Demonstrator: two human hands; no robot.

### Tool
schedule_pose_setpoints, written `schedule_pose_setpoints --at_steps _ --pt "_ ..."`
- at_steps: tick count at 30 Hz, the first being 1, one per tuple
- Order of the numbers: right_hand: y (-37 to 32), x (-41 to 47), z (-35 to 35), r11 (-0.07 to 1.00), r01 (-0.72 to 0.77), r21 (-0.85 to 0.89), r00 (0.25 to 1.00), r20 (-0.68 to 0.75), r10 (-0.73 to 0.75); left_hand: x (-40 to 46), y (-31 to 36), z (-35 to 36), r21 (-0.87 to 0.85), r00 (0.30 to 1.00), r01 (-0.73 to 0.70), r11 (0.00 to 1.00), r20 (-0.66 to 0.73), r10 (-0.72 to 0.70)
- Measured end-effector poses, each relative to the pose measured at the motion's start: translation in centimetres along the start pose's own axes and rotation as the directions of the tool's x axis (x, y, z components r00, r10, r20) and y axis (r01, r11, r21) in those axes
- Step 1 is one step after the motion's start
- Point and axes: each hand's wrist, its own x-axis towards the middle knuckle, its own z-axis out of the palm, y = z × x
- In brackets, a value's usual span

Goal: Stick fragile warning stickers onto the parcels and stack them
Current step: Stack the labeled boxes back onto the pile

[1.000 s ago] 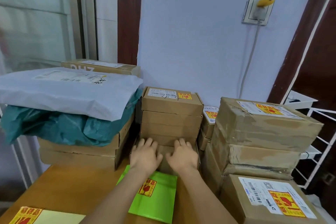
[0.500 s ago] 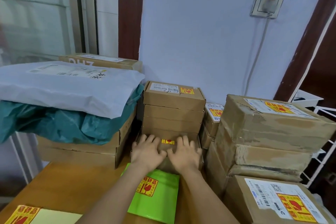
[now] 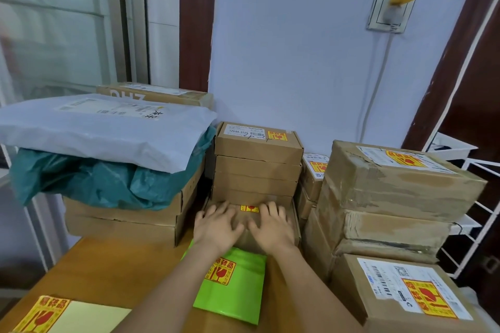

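While my left hand (image 3: 216, 227) and right hand (image 3: 273, 226) press flat, fingers spread, on the low parcel (image 3: 244, 235), its fragile sticker (image 3: 249, 208) shows between my fingertips.

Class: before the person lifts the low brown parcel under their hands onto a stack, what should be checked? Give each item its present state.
1. Fragile sticker on the low parcel: ok, stuck on top.
2. Sticker pressed flat: cannot tell, too small.
3. Left hand and right hand on the parcel: ok, resting flat, not gripping yet.
4. Middle stack top free: ok, nothing on it.
5. Green mailer stickered: ok.
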Motion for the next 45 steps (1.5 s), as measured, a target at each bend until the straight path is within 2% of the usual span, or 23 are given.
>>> schedule_pose_setpoints --at_steps 6,11,19,26,31,38,42,45 --pt "0.6 0.0 0.2 0.998 0.058 -0.012 0.997 -0.042 -0.059 0.1 0.3 -0.3 0.004 1.000 0.027 1.000 0.013 -0.027" --pt "1.0 -0.3 0.4 0.996 0.084 -0.024 0.994 -0.066 -0.085 -0.6 0.4 0.2 0.029 0.999 0.021 0.999 -0.032 -0.020" --pt "1.3 -0.2 0.5 0.994 0.100 -0.042 0.993 -0.065 -0.102 -0.5 0.5 -0.1 -0.018 0.999 0.042 0.999 -0.032 -0.043" --pt "1.2 0.0 0.4 0.996 0.074 -0.046 0.996 -0.049 -0.076 0.1 0.6 -0.1 -0.044 0.998 0.052 0.998 -0.025 -0.053" --pt "1.0 0.0 0.0 0.999 0.025 0.047 1.000 -0.008 -0.025 -0.1 0.2 0.2 -0.058 0.999 0.034 0.998 -0.035 -0.037" --pt "-0.1 -1.3 -1.5 0.993 -0.047 0.107 0.994 0.100 0.036 -2.0 -0.4 -1.6 -0.049 0.992 -0.034 0.998 0.119 0.040" --pt "-0.6 -3.9 -2.5 0.996 -0.016 0.091 0.995 0.102 0.007 -5.3 -0.4 -2.7 -0.044 0.999 -0.031 0.999 -0.014 0.030" --pt "-0.8 -6.6 -3.3 0.994 0.002 0.105 0.997 0.076 -0.010 -8.0 0.0 -3.6 -0.014 0.992 -0.077 0.997 -0.104 0.075"
